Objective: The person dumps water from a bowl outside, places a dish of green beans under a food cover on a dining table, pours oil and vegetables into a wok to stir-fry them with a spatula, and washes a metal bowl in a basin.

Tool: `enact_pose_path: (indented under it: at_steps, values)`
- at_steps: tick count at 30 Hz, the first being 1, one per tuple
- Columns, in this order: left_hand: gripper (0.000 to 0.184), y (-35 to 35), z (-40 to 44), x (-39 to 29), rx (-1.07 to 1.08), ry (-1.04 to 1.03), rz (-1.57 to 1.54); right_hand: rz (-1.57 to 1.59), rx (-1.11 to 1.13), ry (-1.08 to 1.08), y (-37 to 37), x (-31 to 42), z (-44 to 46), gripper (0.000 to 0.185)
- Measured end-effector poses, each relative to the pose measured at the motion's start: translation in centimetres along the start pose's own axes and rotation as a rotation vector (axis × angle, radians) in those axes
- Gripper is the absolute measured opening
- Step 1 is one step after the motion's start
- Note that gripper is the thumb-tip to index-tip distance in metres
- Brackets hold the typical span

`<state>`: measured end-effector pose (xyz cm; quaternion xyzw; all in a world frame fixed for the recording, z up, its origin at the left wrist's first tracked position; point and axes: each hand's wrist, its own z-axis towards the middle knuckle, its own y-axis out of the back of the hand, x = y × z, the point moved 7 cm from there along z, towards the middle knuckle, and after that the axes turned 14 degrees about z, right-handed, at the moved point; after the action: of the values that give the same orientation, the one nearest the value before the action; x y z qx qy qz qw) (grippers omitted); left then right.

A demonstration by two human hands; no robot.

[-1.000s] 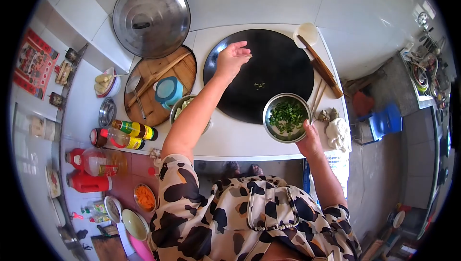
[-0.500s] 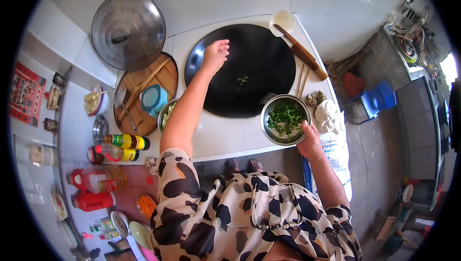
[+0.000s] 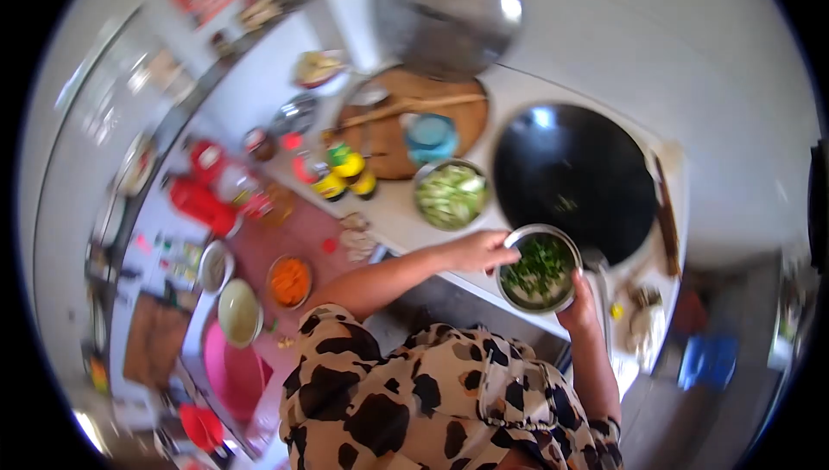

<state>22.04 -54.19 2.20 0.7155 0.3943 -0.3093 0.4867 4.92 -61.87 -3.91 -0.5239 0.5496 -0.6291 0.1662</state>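
Note:
A metal bowl [image 3: 570,284] of chopped greens [image 3: 537,271] is held in front of the wok's near edge. My right hand [image 3: 580,301] grips its right side, thumb near the rim. At the left rim, my left hand [image 3: 484,251] has closed on the bowl, its fingers partly hidden beneath. The large black wok [image 3: 574,159] has a few small bits [image 3: 566,202] lying at its bottom. To the wok's left stands a bowl of cut pale-green vegetable [image 3: 451,195].
A round wooden board [image 3: 371,142] carries a blue container [image 3: 430,137] and utensils. The metal lid [image 3: 449,12] leans behind it. Bottles [image 3: 350,163], a bowl of orange pieces [image 3: 289,282] and a pink basin [image 3: 229,371] are leftward. A wooden-handled tool [image 3: 667,219] lies right of the wok.
My left hand has come back from above the wok to the bowl's left rim. The view has swung left, and my right hand still holds the bowl.

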Motion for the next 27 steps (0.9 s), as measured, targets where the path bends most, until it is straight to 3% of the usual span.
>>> enact_pose_path:
  at_steps: [2,3,6,8,9,10,11,12,13,14,15,16,17,19,21,22,23,25,26,27]
  values:
    - [0.024,2.6,-4.4,0.8,-0.102,0.055,0.064,-0.048,0.072,-0.082,-4.1,-2.2,2.0,0.057]
    - [0.025,4.3,-6.4,1.1,-0.293,-0.096,0.245,-0.077,0.117,-0.135,-6.4,-3.6,3.1,0.067]
    - [0.025,7.6,-13.2,4.5,-0.418,0.07,0.065,-0.085,0.249,-0.323,-12.8,-8.0,5.1,0.079]
    - [0.03,10.7,-18.5,7.2,-0.509,0.222,-0.064,-0.279,0.263,-0.402,-15.7,-10.7,6.2,0.083]
    - [0.034,13.0,-21.7,8.9,-0.64,0.313,-0.013,-0.336,0.308,-0.474,-14.1,-13.0,7.3,0.083]
    - [0.037,15.6,-24.0,12.1,-0.813,0.094,-0.03,-0.341,0.325,-0.563,-15.1,-14.6,7.6,0.062]
    - [0.036,19.0,-28.3,10.3,-0.896,0.276,0.119,-0.472,0.358,-0.616,-14.9,-16.5,8.0,0.055]
    - [0.036,21.0,-32.2,10.7,-0.958,0.393,-0.154,-0.598,0.385,-0.667,-14.1,-18.6,8.3,0.048]
    - [0.034,24.0,-35.5,10.3,-1.097,0.337,-0.165,-0.629,0.382,-0.712,-13.9,-20.2,8.5,0.031]
    - [0.034,27.1,-38.8,11.3,-1.216,0.434,-0.242,-0.659,0.385,-0.73,-14.5,-21.4,8.4,0.031]
    - [0.034,30.8,-41.6,12.4,-1.237,0.337,-0.05,-0.683,0.38,-0.747,-15.1,-22.6,8.3,0.032]
    - [0.034,34.7,-44.4,14.7,-1.419,0.386,-0.183,-0.698,0.366,-0.761,-15.3,-23.4,8.2,0.032]
    - [0.035,37.7,-46.7,15.8,-1.45,0.473,-0.283,-0.69,0.342,-0.78,-15.3,-24.0,8.2,0.034]
    - [0.038,43.7,-50.5,17.4,-1.505,0.484,-0.186,-0.727,0.299,-0.81,-15.4,-24.7,8.6,0.035]
    - [0.038,50.0,-54.2,22.0,-1.561,0.44,-0.158,-0.722,0.241,-0.794,-13.5,-24.9,8.4,0.037]
    - [0.039,54.7,-57.1,28.0,-1.536,0.257,-0.367,-0.766,0.221,-0.777,-11.9,-24.8,8.4,0.038]
    - [0.04,54.9,-56.8,27.1,-1.505,0.226,-0.442,-0.777,0.2,-0.729,-10.7,-24.4,8.1,0.035]
    - [0.037,54.4,-56.0,22.1,-1.18,0.58,1.031,-0.805,0.034,-0.683,-7.5,-22.6,7.1,0.035]
    - [0.04,53.7,-56.1,20.4,-1.275,0.548,1.104,-0.836,-0.062,-0.598,-5.3,-21.4,6.7,0.031]
    - [0.041,55.2,-57.5,22.9,-1.26,0.465,0.947,-0.934,-0.125,-0.48,-2.7,-19.8,6.2,0.027]
